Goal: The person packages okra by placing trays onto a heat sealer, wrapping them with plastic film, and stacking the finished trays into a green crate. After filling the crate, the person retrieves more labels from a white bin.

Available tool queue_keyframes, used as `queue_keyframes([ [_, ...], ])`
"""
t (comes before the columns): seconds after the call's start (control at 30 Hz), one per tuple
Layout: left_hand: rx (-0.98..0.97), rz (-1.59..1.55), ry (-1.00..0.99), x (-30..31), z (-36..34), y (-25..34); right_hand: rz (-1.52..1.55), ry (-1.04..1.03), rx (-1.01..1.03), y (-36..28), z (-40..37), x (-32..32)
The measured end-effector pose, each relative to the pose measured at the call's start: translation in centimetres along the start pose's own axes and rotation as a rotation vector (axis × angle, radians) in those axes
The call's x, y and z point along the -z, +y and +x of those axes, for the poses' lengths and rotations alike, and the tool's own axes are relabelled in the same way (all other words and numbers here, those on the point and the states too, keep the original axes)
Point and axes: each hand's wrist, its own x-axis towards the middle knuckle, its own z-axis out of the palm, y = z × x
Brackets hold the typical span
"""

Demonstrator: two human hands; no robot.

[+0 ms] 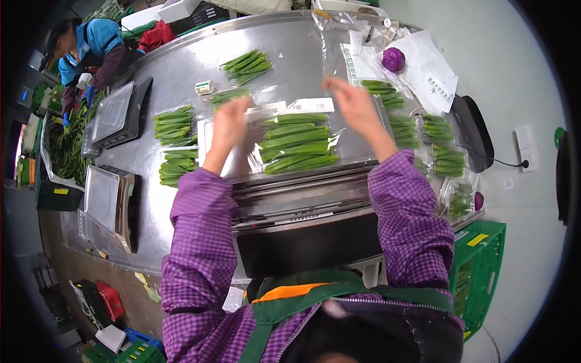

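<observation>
Long green okra pods (299, 145) lie side by side in clear plastic film in front of me, on the metal worktop. White labels (296, 107) run along the far side of this bundle. My left hand (230, 126) is raised at its left, fingers curled together, blurred by motion. At its right and slightly farther away, my right hand (354, 107) is also raised, its fingers bent in a pinch-like shape. Whatever either hand may hold is too blurred to make out. Below the okra sits a wrapping machine (302, 209) with metal bars.
Bagged okra bundles (173, 126) lie to the left, with more okra packs (446, 160) at the right. Two scales (109, 202) stand on the left side. A purple cabbage (393, 59) rests on papers. A co-worker (97, 45) handles greens; a green crate (478, 272) stands lower right.
</observation>
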Motion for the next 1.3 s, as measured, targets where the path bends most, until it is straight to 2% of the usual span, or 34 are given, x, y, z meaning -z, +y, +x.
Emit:
queue_keyframes([
  [0.07, -0.329, 0.446, -0.023, -1.6, -1.1, -0.1, -0.538, -0.149, 0.154, 4.9, -0.7, -1.5],
  [0.1, -0.33, 0.448, -0.028, -1.4, -0.8, -0.4, -0.536, -0.146, 0.15, 4.4, -0.6, -1.5],
  [0.17, 0.256, 0.048, -0.183, -0.5, -1.8, -0.1, -0.315, -0.071, -0.124, 1.3, -1.9, -1.2],
  [0.2, 0.378, -0.356, -0.214, 0.3, -2.8, 2.6, -0.311, -0.072, -0.137, 0.4, -2.7, -0.9],
  [0.27, 0.579, -0.47, -0.232, 0.3, -4.7, 3.8, 0.004, -0.296, -0.577, -0.6, -3.6, 0.2],
  [0.33, 0.559, -0.423, -0.292, 1.5, -6.6, 5.4, 0.093, -0.316, -0.551, 0.3, -5.7, 0.7],
  [0.4, 0.67, -0.52, -0.472, 2.9, -8.6, 5.7, 0.215, -0.401, -0.712, -1.7, -7.7, 1.7],
  [0.47, 0.686, -0.553, -0.415, 3.2, -12.4, 8.0, 0.22, -0.42, -0.841, -5.3, -10.3, 2.5],
  [0.5, 0.735, -0.495, -0.521, 4.3, -13.6, 8.8, 0.219, -0.44, -0.857, -6.1, -12.0, 2.8],
  [0.53, 0.841, -0.631, -0.426, 4.0, -15.6, 10.1, 0.299, -0.471, -0.843, -6.8, -13.6, 3.1],
  [0.6, 0.881, -0.722, -0.579, 4.6, -18.4, 8.6, 0.301, -0.566, -0.879, -7.2, -16.0, 3.6],
  [0.67, 0.95, -0.697, -0.636, 5.0, -22.7, 9.0, 0.286, -0.582, -0.969, -8.7, -19.9, 3.2],
  [0.7, 0.969, -0.679, -0.604, 4.5, -24.0, 9.0, 0.273, -0.619, -0.957, -8.5, -21.1, 3.2],
  [0.73, 0.959, -0.568, -0.672, 4.5, -24.3, 8.2, 0.277, -0.618, -0.978, -8.0, -21.9, 2.9],
  [0.8, 1.002, -0.635, -0.608, 3.1, -24.9, 6.4, 0.312, -0.589, -1.023, -6.0, -22.8, 2.2],
  [0.87, 1.005, -0.571, -0.631, 3.0, -24.7, 5.8, 0.305, -0.552, -0.994, -5.0, -23.8, 1.5],
  [0.93, 1.101, -0.563, -0.61, 3.0, -26.1, 7.0, 0.28, -0.626, -1.001, -5.0, -25.5, 1.6],
  [0.97, 1.113, -0.686, -0.627, 2.8, -28.1, 6.0, 0.242, -0.616, -1.049, -4.8, -26.6, 1.5],
  [1.0, 1.129, -0.579, -0.612, 3.0, -28.9, 6.2, 0.206, -0.608, -1.1, -4.8, -27.7, 1.3],
  [1.03, 1.14, -0.544, -0.51, 3.2, -30.1, 6.7, 0.141, -0.492, -1.065, -5.2, -28.6, 1.2],
  [1.07, 1.147, -0.508, -0.409, 3.4, -31.0, 7.4, 0.143, -0.49, -1.078, -5.1, -29.3, 1.0],
  [1.1, 1.156, -0.507, -0.417, 3.4, -31.9, 7.2, -0.058, -0.33, -0.891, -4.9, -29.9, 0.7],
  [1.13, 1.057, -0.473, -0.309, 3.4, -33.0, 6.6, -0.253, -0.174, -0.694, -4.9, -30.4, 0.3],
  [1.17, 0.952, -0.438, -0.201, 3.2, -33.7, 6.2, -0.225, -0.036, -0.63, -4.9, -30.5, -0.1],
  [1.2, 0.955, -0.437, -0.203, 2.9, -34.0, 6.1, -0.226, -0.036, -0.634, -4.5, -30.7, -0.2],
  [1.27, 0.908, -0.517, 0.076, 1.9, -34.4, 6.1, -0.134, 0.132, -0.545, -3.2, -31.1, -0.3],
  [1.3, 0.946, -0.508, 0.136, 2.5, -34.3, 5.8, -0.12, 0.217, -0.476, -3.2, -30.9, -0.1],
])
